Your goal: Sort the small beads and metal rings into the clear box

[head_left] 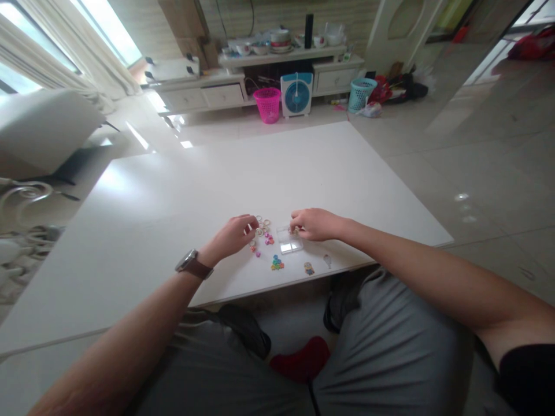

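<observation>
A small clear box (290,247) lies on the white table (277,173). My right hand (316,224) is over its far right part, fingers curled together around something too small to make out. To the left of the box, my left hand (237,232) has its fingers bent beside several small rings (265,223); its thumb and fingertips are partly apart, and nothing shows between them. Pink beads (269,238) lie between that hand and the box. Nearer the table's front edge are blue, green and orange pieces (277,263), a yellow cartoon figure (308,268) and a pale flat piece (327,261).
My legs are under the table's front edge. Beyond the table stand a pink basket (267,106), a blue and white fan (296,94), a light blue basket (361,95) and a cabinet with dishes. A pale sofa (43,124) is at the left.
</observation>
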`<state>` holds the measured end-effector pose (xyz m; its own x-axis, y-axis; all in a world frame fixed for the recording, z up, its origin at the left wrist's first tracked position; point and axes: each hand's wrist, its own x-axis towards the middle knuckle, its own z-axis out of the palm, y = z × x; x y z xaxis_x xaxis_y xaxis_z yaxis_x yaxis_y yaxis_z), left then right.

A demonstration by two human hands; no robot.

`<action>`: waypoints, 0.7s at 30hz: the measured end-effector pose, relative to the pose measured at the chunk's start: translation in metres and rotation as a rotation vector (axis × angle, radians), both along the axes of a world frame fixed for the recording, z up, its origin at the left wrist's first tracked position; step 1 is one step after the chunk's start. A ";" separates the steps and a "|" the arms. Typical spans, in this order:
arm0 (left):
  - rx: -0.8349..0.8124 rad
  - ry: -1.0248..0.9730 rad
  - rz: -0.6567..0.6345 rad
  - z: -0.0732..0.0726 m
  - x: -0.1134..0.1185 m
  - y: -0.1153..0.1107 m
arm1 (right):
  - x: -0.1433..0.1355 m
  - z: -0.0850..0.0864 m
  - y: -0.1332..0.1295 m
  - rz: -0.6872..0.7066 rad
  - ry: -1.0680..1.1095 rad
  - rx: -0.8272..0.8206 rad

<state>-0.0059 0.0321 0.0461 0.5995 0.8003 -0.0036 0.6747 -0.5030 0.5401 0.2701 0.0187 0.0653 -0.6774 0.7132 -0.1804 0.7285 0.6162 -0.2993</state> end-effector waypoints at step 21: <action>0.001 0.035 0.004 0.001 -0.002 0.001 | 0.004 0.003 0.002 -0.041 -0.011 0.021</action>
<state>-0.0079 0.0331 0.0468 0.5962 0.8025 -0.0237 0.6952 -0.5013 0.5152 0.2736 0.0206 0.0683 -0.6459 0.7437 -0.1724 0.7561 0.5920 -0.2790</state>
